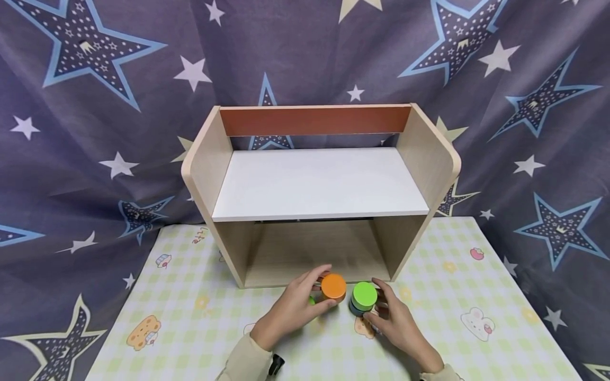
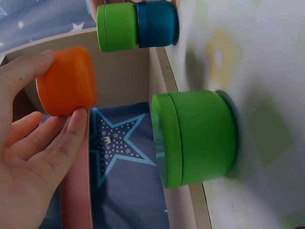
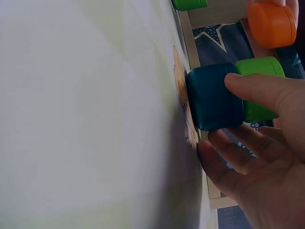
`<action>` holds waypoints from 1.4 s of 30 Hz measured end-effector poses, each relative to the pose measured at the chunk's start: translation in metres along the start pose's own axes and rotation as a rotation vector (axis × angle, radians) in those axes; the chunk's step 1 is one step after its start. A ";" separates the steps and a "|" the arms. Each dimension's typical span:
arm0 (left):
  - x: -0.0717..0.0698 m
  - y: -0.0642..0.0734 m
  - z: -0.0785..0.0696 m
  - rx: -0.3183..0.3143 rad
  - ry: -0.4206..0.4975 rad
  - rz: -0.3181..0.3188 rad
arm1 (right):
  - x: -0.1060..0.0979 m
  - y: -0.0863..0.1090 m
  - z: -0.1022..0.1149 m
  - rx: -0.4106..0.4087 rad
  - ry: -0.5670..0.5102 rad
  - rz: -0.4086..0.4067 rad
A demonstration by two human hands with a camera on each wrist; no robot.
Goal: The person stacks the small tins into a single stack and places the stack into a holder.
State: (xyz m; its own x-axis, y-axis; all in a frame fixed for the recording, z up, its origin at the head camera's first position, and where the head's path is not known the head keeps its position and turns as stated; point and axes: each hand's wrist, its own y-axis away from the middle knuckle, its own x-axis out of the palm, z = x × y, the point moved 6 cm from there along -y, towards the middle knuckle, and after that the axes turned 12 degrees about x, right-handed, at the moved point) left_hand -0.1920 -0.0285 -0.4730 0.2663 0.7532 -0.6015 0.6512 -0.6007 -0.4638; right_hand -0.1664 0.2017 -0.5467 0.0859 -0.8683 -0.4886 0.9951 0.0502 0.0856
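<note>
My left hand [image 1: 301,307] pinches a small round orange container [image 1: 333,286] between thumb and fingers, above the tabletop. Below it, mostly covered by that hand in the head view, a round green container [image 2: 202,138] stands on the table. To the right, another green container [image 1: 365,295] sits stacked on a dark blue one [image 3: 212,98], which stands on the cloth. My right hand [image 1: 399,321] holds the blue container from the right, thumb on one side and fingers on the other.
Just behind the containers stands a small wooden shelf unit [image 1: 438,159] with a white upper board [image 1: 319,182] and a lower compartment [image 1: 314,251]. A green checked cloth [image 1: 171,328] covers the table. A dark star-patterned curtain [image 1: 157,132] hangs behind.
</note>
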 end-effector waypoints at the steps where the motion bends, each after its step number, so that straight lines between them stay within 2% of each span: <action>1: 0.001 -0.001 0.000 0.002 0.009 0.003 | 0.000 0.000 0.000 0.002 0.000 0.000; 10: 0.008 -0.009 -0.001 -0.002 -0.010 0.033 | 0.000 0.000 0.000 0.001 -0.001 0.008; 17: 0.017 -0.021 -0.004 0.046 0.002 0.047 | -0.001 0.000 0.000 0.002 0.006 0.009; 27: 0.028 -0.035 -0.007 0.079 0.024 0.077 | -0.001 -0.001 -0.001 0.011 0.012 0.023; 36: 0.037 -0.042 -0.008 0.099 0.018 0.098 | -0.002 -0.001 0.000 -0.015 0.008 0.034; 42: 0.043 -0.046 -0.008 0.088 0.012 0.125 | -0.002 -0.001 0.000 -0.040 -0.002 0.042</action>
State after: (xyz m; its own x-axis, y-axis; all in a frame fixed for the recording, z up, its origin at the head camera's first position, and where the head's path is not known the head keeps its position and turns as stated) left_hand -0.2052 0.0338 -0.4723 0.3503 0.6741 -0.6503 0.5480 -0.7105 -0.4414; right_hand -0.1672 0.2031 -0.5462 0.1274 -0.8657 -0.4840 0.9918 0.1064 0.0708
